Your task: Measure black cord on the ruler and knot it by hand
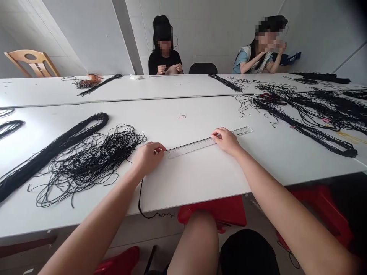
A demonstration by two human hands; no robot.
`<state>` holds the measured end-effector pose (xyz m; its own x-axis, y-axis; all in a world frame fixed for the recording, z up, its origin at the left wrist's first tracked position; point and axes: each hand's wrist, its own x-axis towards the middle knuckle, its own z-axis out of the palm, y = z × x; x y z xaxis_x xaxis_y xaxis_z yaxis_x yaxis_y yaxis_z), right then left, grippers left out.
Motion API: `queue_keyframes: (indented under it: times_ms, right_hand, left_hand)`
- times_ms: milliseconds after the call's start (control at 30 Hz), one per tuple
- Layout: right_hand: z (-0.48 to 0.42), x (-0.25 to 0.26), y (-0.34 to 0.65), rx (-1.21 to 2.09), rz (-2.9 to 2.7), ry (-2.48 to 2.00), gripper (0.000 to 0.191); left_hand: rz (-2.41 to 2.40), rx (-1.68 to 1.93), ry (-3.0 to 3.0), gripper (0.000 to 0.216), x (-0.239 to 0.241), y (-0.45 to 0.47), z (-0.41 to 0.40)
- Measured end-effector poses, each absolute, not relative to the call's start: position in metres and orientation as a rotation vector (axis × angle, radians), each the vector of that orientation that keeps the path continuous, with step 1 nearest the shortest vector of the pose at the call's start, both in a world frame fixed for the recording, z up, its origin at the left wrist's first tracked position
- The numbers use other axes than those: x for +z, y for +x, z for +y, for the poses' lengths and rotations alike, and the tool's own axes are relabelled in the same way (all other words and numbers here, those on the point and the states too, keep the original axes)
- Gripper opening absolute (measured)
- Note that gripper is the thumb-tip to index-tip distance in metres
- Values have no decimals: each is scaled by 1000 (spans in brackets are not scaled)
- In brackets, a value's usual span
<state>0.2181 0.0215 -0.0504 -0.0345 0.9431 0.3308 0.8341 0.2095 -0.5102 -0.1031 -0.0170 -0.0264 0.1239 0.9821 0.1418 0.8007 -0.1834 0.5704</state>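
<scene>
A clear plastic ruler (190,149) lies slantwise on the white table in front of me. Along its far edge runs a thin black cord (140,196), stretched straight between my hands. My left hand (149,157) pinches the cord at the ruler's left end. From under that hand the cord's tail, which looks braided, drops over the table's front edge and ends in frayed, wavy strands. My right hand (226,141) is closed on the cord past the ruler's middle, its fingers resting on the ruler. The ruler's right end sticks out beyond that hand.
Left of me lie a loose tangle of black cord (100,156) and a long bundle (57,149). More black cords (309,126) spread at the right. A small red outline (182,117) marks the table (177,183). Two people sit across; red stools (229,210) stand below.
</scene>
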Motion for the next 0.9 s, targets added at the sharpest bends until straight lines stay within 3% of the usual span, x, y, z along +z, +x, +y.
queue_keyframes:
  times_ms: [900]
  right_hand:
    - [17,-40,214,260,-1891,-1718,10]
  left_hand:
    - [1773,657,2044,24,-22,-102,-19]
